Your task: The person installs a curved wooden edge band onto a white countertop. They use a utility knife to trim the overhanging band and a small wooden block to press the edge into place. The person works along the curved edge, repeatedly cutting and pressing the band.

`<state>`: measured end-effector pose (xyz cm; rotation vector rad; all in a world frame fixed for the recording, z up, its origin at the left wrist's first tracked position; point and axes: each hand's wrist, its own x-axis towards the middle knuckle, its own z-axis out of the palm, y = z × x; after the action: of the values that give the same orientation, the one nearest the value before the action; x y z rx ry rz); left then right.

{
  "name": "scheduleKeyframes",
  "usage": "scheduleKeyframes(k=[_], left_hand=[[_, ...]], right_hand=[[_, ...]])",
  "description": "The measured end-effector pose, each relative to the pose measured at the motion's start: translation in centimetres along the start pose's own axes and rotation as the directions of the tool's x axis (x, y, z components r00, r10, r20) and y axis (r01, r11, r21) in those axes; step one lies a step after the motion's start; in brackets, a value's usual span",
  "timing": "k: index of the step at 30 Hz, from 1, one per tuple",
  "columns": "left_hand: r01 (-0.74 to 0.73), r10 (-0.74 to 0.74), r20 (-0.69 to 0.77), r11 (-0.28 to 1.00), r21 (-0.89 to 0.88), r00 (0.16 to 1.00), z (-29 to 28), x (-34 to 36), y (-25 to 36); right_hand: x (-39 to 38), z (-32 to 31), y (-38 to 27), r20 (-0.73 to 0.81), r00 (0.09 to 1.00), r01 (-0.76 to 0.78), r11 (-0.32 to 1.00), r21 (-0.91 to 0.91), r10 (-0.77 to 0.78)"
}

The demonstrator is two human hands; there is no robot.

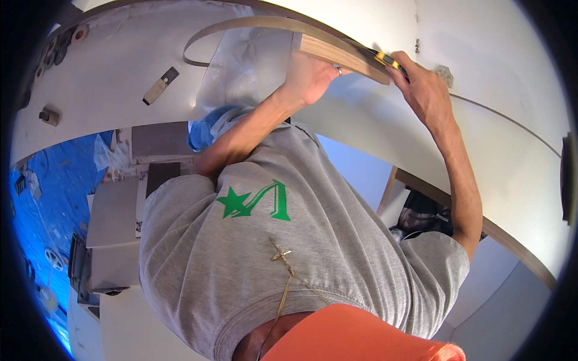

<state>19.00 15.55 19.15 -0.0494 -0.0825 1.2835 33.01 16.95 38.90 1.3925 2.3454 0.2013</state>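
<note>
My left hand presses against the underside of a thin wooden board whose edge faces me, above a white work panel. My right hand grips a small yellow and black cutting tool held against the board's right end. A long strip of grey-brown edge banding runs off the board's top and curls in a loop to the left. My grey T-shirt and an orange cap brim fill the lower middle of the view.
A small flat scraper-like tool and a small block lie on the white panel. Clear plastic sheeting and a blue cloth sit near my left forearm. Grey boards are stacked at the left above a blue floor covering.
</note>
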Motion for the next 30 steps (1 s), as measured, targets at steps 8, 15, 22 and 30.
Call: scheduleKeyframes(k=[8, 15, 22, 30], left_hand=[[0.004, 0.000, -0.066, 0.998, 0.065, 0.998, 0.2, 0.3, -0.5], [-0.011, 0.015, -0.018, 0.985, 0.175, 1.000, -0.9, 0.3, -0.4], [-0.011, 0.015, -0.032, 0.991, 0.133, 0.999, -0.6, 0.2, -0.3], [-0.025, 0.016, 0.054, 0.986, 0.165, 0.998, -1.4, 0.7, 0.2]], right_hand=[[-2.2, 1.3, 2.1, 0.031, 0.995, -0.089, 0.996, -0.025, 0.090], [-3.0, 2.1, 3.6, 0.030, 0.994, -0.103, 0.994, -0.037, 0.104], [-2.5, -1.3, 1.7, 0.102, 0.989, -0.104, 0.992, -0.068, 0.110], [-0.5, -2.2, -2.6, -0.065, 0.998, 0.023, 0.990, 0.137, -0.014]])
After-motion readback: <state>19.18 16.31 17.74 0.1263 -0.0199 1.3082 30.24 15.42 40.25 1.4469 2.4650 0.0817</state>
